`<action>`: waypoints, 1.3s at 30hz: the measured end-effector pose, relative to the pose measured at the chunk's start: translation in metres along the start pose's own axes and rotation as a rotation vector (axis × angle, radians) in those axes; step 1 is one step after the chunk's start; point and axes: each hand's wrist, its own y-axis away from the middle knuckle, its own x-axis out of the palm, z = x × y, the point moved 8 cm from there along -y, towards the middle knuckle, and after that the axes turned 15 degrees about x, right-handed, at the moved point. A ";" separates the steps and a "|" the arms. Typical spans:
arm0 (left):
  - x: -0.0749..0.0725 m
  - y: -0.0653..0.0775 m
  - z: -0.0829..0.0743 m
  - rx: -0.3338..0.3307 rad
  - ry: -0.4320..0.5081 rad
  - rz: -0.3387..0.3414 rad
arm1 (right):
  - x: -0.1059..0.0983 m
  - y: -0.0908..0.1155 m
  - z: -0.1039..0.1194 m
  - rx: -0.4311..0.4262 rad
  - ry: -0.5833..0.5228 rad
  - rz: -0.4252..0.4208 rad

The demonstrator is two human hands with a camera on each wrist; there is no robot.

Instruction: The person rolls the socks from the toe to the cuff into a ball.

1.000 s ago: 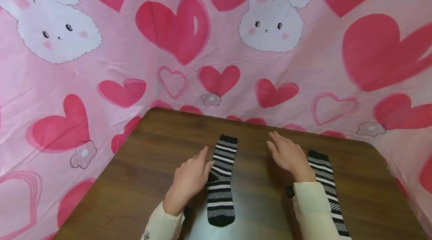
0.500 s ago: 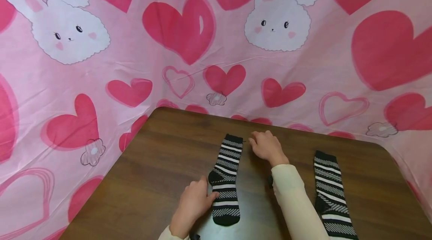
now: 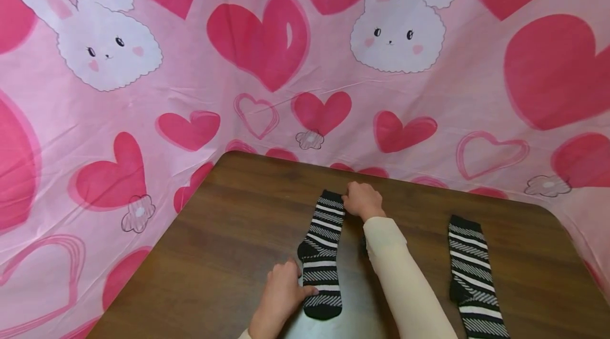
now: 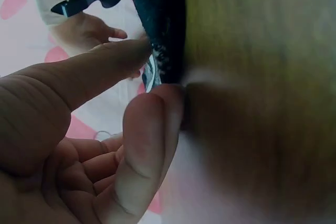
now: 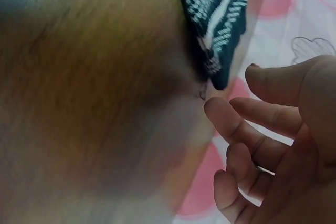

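A black-and-white striped sock [image 3: 323,254] lies flat on the table, its cuff [image 3: 332,196] toward the back and its dark toe toward the front. My left hand [image 3: 281,288] is at the sock's left side near the toe, its thumb resting on top. In the left wrist view, the index fingertip [image 4: 144,114] is at the edge of the dark fabric, apart from the thumb. At the cuff's right corner is my right hand [image 3: 363,200]. The right wrist view shows its thumb [image 5: 273,83] and fingers apart, close to the cuff's tip and a loose thread.
A second sock [image 3: 474,275] with matching stripes lies farther right on the brown wooden table [image 3: 229,222]. Behind the table's back edge hangs a pink cloth [image 3: 267,132] printed with hearts and rabbits.
My right hand has moved left, from near the second sock to the first sock's cuff. My left hand has slid down toward the toe, its thumb now on the sock. The view has shifted slightly.
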 end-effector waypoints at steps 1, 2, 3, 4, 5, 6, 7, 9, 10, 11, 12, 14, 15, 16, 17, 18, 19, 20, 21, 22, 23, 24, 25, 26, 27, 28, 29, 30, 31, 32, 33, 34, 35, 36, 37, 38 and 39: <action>0.001 0.000 0.000 0.004 0.008 0.000 | 0.001 -0.001 -0.001 0.012 0.001 0.004; 0.001 0.000 0.000 0.007 0.016 0.003 | 0.003 -0.002 -0.001 0.025 0.003 0.007; 0.002 0.000 0.000 0.008 0.020 0.006 | 0.004 -0.003 -0.002 0.037 0.005 0.009; 0.003 0.000 0.000 0.010 0.023 0.009 | 0.005 -0.004 -0.003 0.048 0.004 0.012; 0.004 0.000 0.000 0.009 0.027 0.014 | 0.006 -0.004 -0.003 0.057 0.004 0.017; 0.004 0.000 0.000 0.009 0.027 0.017 | 0.007 -0.004 -0.004 0.066 0.004 0.021; 0.005 -0.001 0.000 0.011 0.027 0.017 | 0.008 -0.005 -0.004 0.070 0.006 0.023; 0.006 -0.002 0.000 0.022 0.023 0.020 | 0.010 -0.005 -0.004 0.076 0.010 0.022; 0.006 -0.002 0.000 0.029 0.024 0.023 | 0.010 -0.006 -0.003 0.077 0.011 0.019; 0.007 -0.002 -0.001 0.038 0.023 0.027 | 0.011 -0.006 -0.003 0.078 0.015 0.018; 0.008 -0.002 -0.001 0.047 0.024 0.031 | 0.011 -0.006 -0.003 0.081 0.019 0.018; 0.009 -0.001 -0.003 0.064 0.034 0.039 | 0.013 -0.006 -0.002 0.082 0.026 0.022; 0.010 -0.001 -0.003 0.071 0.041 0.040 | 0.014 -0.007 -0.002 0.081 0.030 0.024; 0.010 0.000 -0.004 0.073 0.051 0.039 | 0.015 -0.007 -0.002 0.079 0.032 0.026; 0.010 0.001 -0.004 0.078 0.065 0.035 | 0.016 -0.007 -0.002 0.077 0.032 0.027; 0.010 0.002 -0.005 0.082 0.085 0.025 | 0.016 -0.008 -0.002 0.078 0.028 0.025; 0.010 0.002 -0.005 0.084 0.113 0.010 | 0.016 -0.008 -0.002 0.076 0.026 0.020; 0.010 0.002 -0.005 0.086 0.150 -0.007 | 0.015 -0.009 -0.002 0.076 0.022 0.016; 0.009 0.003 -0.004 0.082 0.194 -0.026 | 0.015 -0.009 -0.002 0.076 0.017 0.011; 0.009 0.003 -0.004 0.080 0.246 -0.048 | 0.014 -0.009 -0.003 0.077 0.012 0.008; 0.009 0.003 -0.002 0.073 0.310 -0.070 | 0.014 -0.009 -0.003 0.078 0.006 0.007; 0.009 0.004 0.000 0.058 0.389 -0.088 | 0.013 -0.009 -0.003 0.078 0.000 0.006; 0.010 0.004 0.002 0.041 0.472 -0.103 | 0.013 -0.009 -0.004 0.077 -0.004 0.007; 0.012 0.006 0.004 0.018 0.565 -0.115 | 0.013 -0.009 -0.004 0.076 -0.009 0.010; 0.014 0.007 0.007 -0.015 0.667 -0.122 | 0.013 -0.009 -0.004 0.075 -0.015 0.010; 0.017 0.009 0.009 -0.055 0.774 -0.126 | 0.013 -0.009 -0.004 0.074 -0.019 0.011; 0.021 0.011 0.012 -0.099 0.875 -0.130 | 0.012 -0.009 -0.004 0.072 -0.024 0.012; 0.024 0.013 0.014 -0.139 0.966 -0.133 | 0.012 -0.009 -0.003 0.071 -0.028 0.010; 0.027 0.015 0.016 -0.172 1.040 -0.135 | 0.011 -0.009 -0.003 0.069 -0.032 0.009; 0.029 0.016 0.018 -0.202 1.105 -0.136 | 0.011 -0.009 -0.003 0.067 -0.034 0.007; 0.031 0.017 0.019 -0.225 1.151 -0.136 | 0.010 -0.008 -0.003 0.065 -0.037 0.004; 0.032 0.018 0.019 -0.236 1.182 -0.133 | 0.010 -0.008 -0.003 0.062 -0.037 0.002; 0.033 0.019 0.020 -0.241 1.200 -0.129 | 0.009 -0.008 -0.003 0.060 -0.041 0.001; 0.033 0.019 0.020 -0.247 1.208 -0.124 | 0.009 -0.008 -0.002 0.058 -0.043 -0.001; 0.034 0.020 0.020 -0.250 1.213 -0.118 | 0.009 -0.008 -0.002 0.056 -0.045 -0.001; 0.035 0.020 0.019 -0.251 1.223 -0.111 | 0.009 -0.008 -0.002 0.054 -0.047 0.000; 0.035 0.020 0.019 -0.252 1.224 -0.104 | 0.009 -0.008 -0.002 0.051 -0.049 0.006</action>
